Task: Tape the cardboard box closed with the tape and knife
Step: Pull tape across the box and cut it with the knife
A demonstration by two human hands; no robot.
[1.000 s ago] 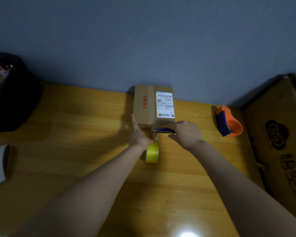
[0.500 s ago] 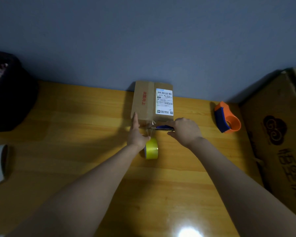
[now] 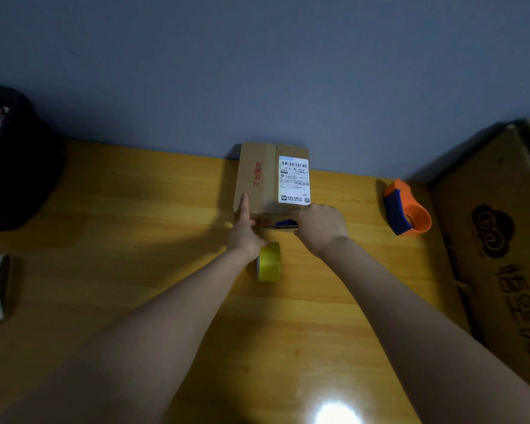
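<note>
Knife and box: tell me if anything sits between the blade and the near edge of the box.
Nothing visible does. The right hand holds the blue knife right at the cardboard box's near edge; the left hand presses beside it, and the yellow tape roll lies nearer.

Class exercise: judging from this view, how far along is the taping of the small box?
Done: cardboard box flaps lie closed. In hand: right hand holds the blue knife at the near edge, left hand steadying. Left: severing the yellow tape roll; whether tape is stuck down isn't clear.

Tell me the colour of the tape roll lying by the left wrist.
Yellow: the tape roll shows it plainly in the head view, on the wooden table.
</note>
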